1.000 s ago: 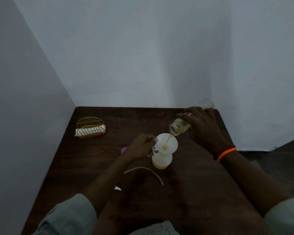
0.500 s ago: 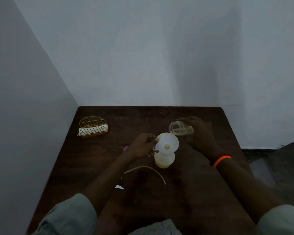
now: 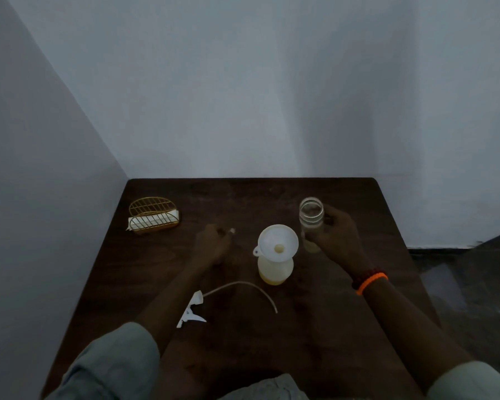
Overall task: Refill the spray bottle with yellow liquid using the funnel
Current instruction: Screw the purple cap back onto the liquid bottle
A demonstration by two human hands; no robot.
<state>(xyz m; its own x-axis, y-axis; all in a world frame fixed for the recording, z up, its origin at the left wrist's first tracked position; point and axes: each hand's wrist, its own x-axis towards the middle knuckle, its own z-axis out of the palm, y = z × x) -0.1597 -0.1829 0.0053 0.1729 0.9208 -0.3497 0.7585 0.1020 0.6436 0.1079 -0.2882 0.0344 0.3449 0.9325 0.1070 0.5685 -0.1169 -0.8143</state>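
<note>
We see the spray bottle (image 3: 275, 269) upright mid-table (image 3: 344, 327), the white funnel (image 3: 277, 243) seated in its neck, yellow liquid pooled at its base. Our right hand (image 3: 337, 238) grasps the clear jar (image 3: 311, 219) just beside it. Our left hand (image 3: 212, 243) is loosely curled around something small we cannot make out. The sprayer head (image 3: 192, 310) lies nearer us.
</note>
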